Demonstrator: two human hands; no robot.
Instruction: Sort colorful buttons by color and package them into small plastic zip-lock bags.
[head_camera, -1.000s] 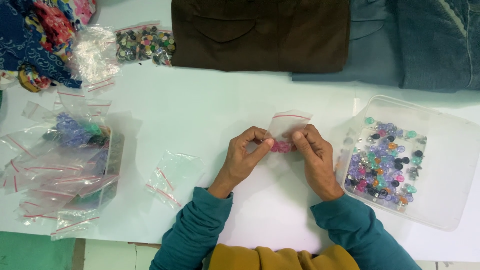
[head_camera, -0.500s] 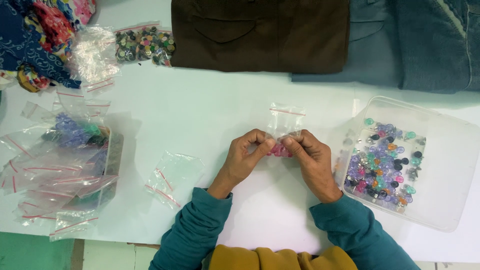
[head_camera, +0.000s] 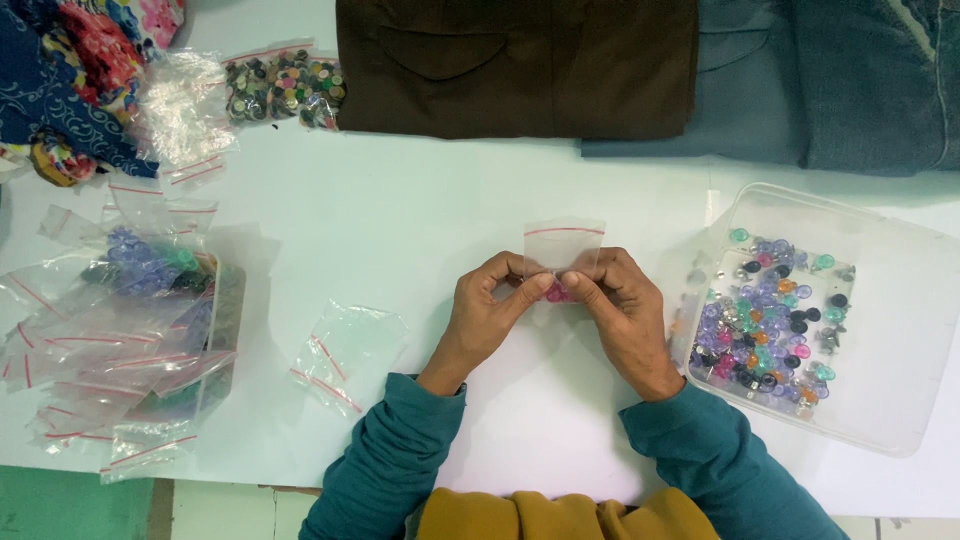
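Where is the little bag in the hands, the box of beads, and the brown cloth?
little bag (head_camera: 565, 240), head view, clear upper part above the fingers.
box of beads (head_camera: 900, 330), head view, bare floor right of the beads.
brown cloth (head_camera: 520, 65), head view, middle.

Bare white table (head_camera: 420, 200) lies open ahead of both hands up to the folded brown garment (head_camera: 515, 65), while the clear button tray (head_camera: 880, 330) blocks the right and 2 loose zip bags (head_camera: 345, 355) lie left.
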